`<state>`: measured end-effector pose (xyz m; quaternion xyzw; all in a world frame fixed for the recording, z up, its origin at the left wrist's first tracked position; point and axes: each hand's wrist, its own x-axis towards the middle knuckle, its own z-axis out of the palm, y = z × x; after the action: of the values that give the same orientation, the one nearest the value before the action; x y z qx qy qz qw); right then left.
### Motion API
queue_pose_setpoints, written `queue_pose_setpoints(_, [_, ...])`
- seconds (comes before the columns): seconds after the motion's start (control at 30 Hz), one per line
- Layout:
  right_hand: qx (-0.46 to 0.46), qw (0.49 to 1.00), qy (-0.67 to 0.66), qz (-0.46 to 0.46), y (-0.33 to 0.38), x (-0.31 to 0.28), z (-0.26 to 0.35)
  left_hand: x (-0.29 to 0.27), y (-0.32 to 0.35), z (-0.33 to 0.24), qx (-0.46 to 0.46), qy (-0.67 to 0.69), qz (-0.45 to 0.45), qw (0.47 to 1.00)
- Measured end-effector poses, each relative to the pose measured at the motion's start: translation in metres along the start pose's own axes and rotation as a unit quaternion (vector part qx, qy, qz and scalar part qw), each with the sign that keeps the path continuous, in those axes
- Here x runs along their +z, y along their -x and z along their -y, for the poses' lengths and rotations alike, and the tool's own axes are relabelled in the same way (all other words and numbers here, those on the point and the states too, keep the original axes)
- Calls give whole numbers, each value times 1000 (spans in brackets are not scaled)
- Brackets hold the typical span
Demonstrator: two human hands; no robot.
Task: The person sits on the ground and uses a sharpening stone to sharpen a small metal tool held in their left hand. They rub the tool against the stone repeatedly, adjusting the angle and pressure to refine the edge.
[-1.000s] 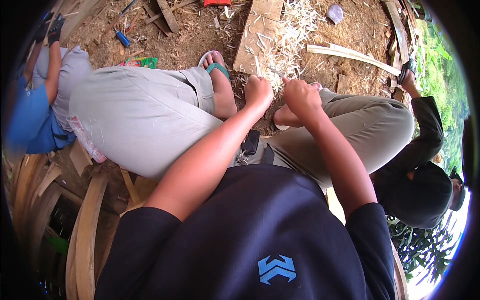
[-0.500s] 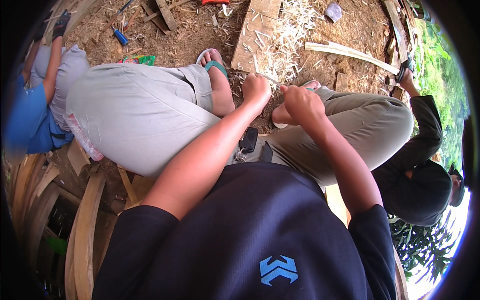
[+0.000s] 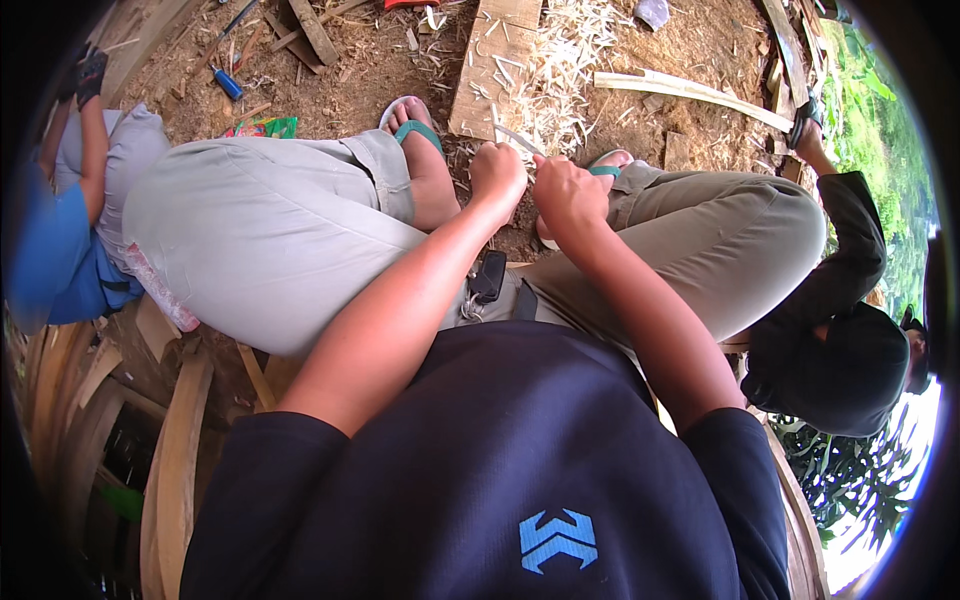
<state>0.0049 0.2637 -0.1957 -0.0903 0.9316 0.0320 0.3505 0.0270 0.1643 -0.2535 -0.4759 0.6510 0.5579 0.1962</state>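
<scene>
Head view: my left hand (image 3: 498, 175) is clenched around a pale stick (image 3: 494, 118), whose end pokes up just beyond the knuckles, and my right hand (image 3: 572, 195), close beside it, is curled tight at the base of a grey blade (image 3: 518, 139), its handle hidden by my fingers. The blade slants across to the stick's side; I cannot tell whether they touch. If I press too hard or the stick twists in my grip, the edge could skid off something so narrow and nick my left fingers, which sit right below it. Too deep a bite could also snap the stick, I judge. It looks slim, straight and whitish, nearly upright in the view, with its lower part lost inside my fist. Past my left hand lies a flat board (image 3: 468, 118); beyond both hands, pale shavings (image 3: 565, 80) cover the ground.
</scene>
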Motion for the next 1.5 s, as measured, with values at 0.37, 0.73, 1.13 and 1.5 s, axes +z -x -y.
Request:
queue_pose_setpoints(0.37, [-90,994,23,52,8,-43,-15,1,-1,2,-5,2,4,1000])
queue_pose_setpoints(0.73, [-101,994,51,3,2,-25,-18,6,-5,7,12,11,-3,1000])
queue_pose_setpoints(1.13, [-191,974,99,-76,3,-17,-43,-3,18,-16,48,-16,-44,998])
queue_pose_setpoints(1.5, [-77,996,31,-10,23,-36,-23,4,-1,5,54,-12,-3,998])
